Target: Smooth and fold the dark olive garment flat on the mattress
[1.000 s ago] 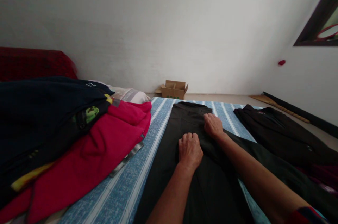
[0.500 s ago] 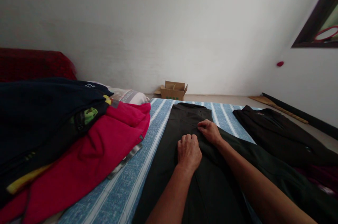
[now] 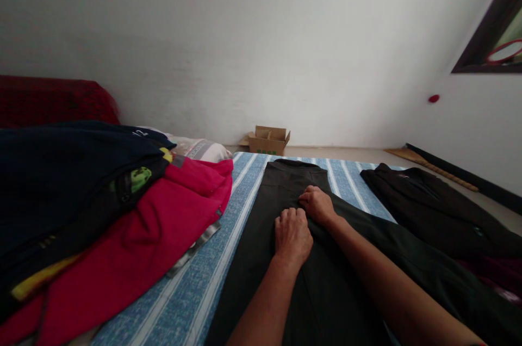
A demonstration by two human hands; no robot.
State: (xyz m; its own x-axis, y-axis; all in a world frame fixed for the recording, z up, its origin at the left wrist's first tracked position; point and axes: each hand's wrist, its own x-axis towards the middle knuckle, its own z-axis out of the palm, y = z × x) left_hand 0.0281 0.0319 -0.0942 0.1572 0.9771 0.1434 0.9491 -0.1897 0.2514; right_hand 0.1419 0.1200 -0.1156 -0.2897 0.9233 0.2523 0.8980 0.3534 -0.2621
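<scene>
A dark jacket (image 3: 248,237) lies spread on the bed, its collar at the far end and one sleeve slanting off to the right. My left hand (image 3: 293,234) rests on the middle of it, fingers curled down onto the cloth. Just beyond and to the right, my right hand (image 3: 318,204) is closed on the fabric near the upper part of the sleeve. The fingertips of both hands are mostly hidden by the knuckles.
A blue and white striped sheet (image 3: 220,253) covers the bed. Piled clothes, including a pink garment (image 3: 175,210) and a navy one (image 3: 81,172), lie to the left. Folded dark clothing (image 3: 424,204) lies right. A cardboard box (image 3: 267,142) stands beyond, by the wall.
My right hand has moved slightly left, closer to my left hand, drawing the sleeve cloth inward. My left hand has stayed almost in place.
</scene>
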